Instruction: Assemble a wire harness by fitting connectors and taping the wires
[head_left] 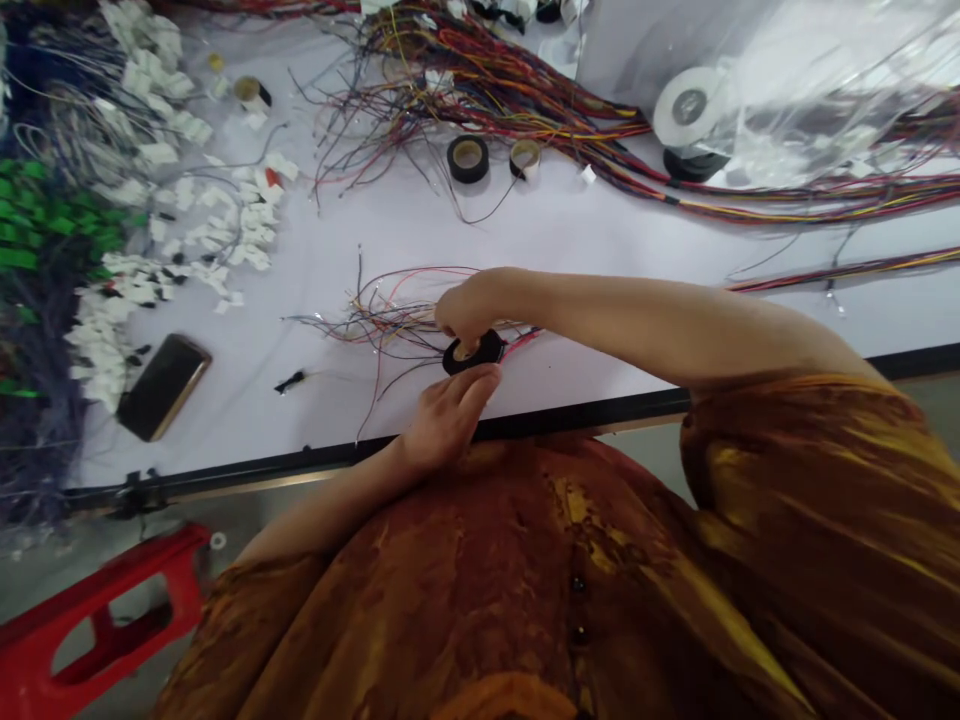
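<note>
A roll of black tape (492,347) is in my right hand (471,308), whose fingers curl over it and reach into its core. My left hand (448,412) is closed just below the roll, thumb and fingers pinched at the wire bundle by the tape's edge; the exact grip is partly hidden. The bundle of thin wires (382,318) fans out on the table to the left of my hands, in red, black, blue and yellow. A short red stretch of it shows to the right of the roll.
Behind my hands lie a second black tape roll (468,160), a smaller tape roll (525,159) and a thick wire harness (525,85). White connectors (217,235) and a phone (164,387) are at left. A white roll (688,108) sits by clear plastic (817,90). A red stool (105,610) stands below.
</note>
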